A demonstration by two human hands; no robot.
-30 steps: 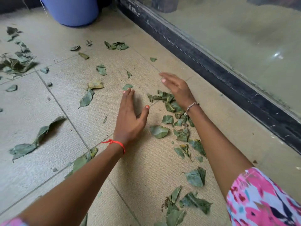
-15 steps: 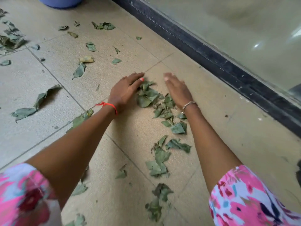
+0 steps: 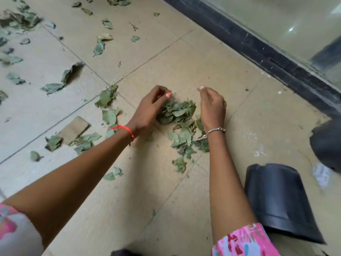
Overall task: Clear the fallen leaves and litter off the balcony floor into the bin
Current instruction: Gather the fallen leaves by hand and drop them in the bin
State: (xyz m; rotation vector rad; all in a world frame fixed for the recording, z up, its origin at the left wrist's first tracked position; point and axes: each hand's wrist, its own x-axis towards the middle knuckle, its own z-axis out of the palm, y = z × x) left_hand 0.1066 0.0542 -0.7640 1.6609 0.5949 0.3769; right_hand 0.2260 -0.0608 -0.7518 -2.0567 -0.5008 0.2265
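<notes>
The leaf pile [image 3: 175,112] lies on the floor [image 3: 184,58] at mid frame, between both hands. The left hand [image 3: 150,109] curls its fingers into the pile and grasps leaves. The right hand [image 3: 212,108] is curled against the other side, and I cannot tell if it grasps any.

The step seems to be scooping a handful. Next the handful must be lifted, kept closed, and carried to the black container [image 3: 276,200] at lower right, probably the bin. Loose leaves [image 3: 99,48] and a cardboard piece [image 3: 73,127] wait at left.

A white label [image 3: 321,174] at the right edge is too blurred to read.

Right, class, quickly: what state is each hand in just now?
Left hand: fingers curled round the leaf pile, gripping it.
Right hand: fingers curled beside the pile; whether it holds leaves cannot be told.
</notes>
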